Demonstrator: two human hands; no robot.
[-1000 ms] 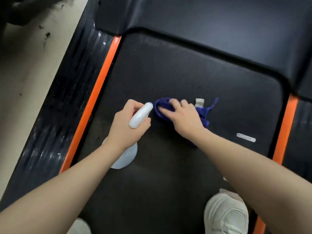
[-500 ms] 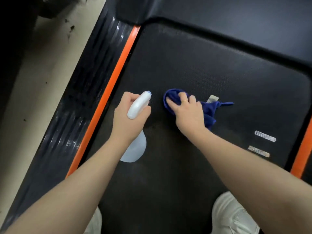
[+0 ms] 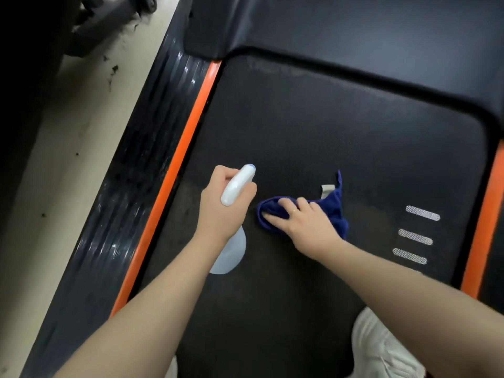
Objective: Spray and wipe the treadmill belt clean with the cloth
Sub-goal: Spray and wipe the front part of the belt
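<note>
wiping is the step in hand: the blue cloth (image 3: 334, 211) is pressed flat on the treadmill belt (image 3: 327, 137) under the right hand (image 3: 305, 227), fingers spread; the spray bottle (image 3: 234, 214) is gripped by the left hand (image 3: 221, 211). next, the unwiped belt farther ahead probably needs to be sprayed and wiped.

No text, label or number is readable anywhere.

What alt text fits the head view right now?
The right hand presses a blue cloth flat on the black treadmill belt, while the left hand grips a white spray bottle beside it.
</note>
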